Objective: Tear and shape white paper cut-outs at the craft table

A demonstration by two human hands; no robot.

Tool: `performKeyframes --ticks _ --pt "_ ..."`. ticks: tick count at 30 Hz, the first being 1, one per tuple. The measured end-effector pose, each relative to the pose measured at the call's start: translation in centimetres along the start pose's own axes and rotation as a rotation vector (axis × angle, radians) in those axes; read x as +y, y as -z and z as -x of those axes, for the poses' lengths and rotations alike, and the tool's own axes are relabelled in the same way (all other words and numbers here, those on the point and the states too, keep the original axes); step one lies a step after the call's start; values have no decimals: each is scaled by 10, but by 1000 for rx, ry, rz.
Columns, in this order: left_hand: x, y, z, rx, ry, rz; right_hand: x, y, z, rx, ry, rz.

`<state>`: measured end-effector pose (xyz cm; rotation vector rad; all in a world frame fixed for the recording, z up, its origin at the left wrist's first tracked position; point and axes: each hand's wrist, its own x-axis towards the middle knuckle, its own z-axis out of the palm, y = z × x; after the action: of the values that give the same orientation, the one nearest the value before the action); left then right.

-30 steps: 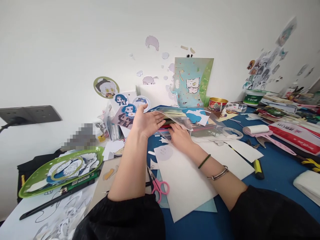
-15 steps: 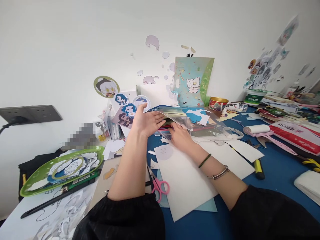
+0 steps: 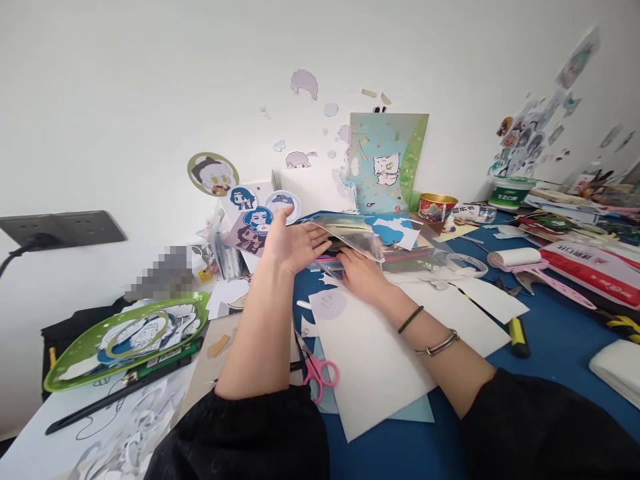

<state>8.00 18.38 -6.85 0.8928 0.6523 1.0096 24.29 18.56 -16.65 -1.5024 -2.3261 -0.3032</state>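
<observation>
L hand (image 3: 300, 247): palm up, grip wide, fingertips by the edge of the clear folder (image 3: 350, 230), which lies toward the back of the worktop (image 3: 387, 450) nr the wall (image 3: 150, 100). R hand (image 3: 365, 273): at folder's mouth, fingertips partly hidden, can't tell its grip. 1 pr scissors (image 3: 314, 368) overlaps white sheet (image 3: 375, 380).

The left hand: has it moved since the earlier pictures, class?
No, not visibly: the left hand keeps its place, its thumb still overlapping the lower part of the round white card standing behind it.
</observation>
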Motion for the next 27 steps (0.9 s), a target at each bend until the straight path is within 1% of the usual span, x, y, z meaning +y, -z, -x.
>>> performKeyframes --ticks 12,18,23,27 --pt "2 -4 1 62 40 105 3 1 1 -21 -31 -70" --pt "1 -5 1 65 28 125 2 3 1 -52 -47 -74" --pt "1 -6 0 72 17 116 0 5 1 -112 -50 -48" --pt "-2 -10 -2 60 -17 123 -9 5 -2 -194 -80 3"
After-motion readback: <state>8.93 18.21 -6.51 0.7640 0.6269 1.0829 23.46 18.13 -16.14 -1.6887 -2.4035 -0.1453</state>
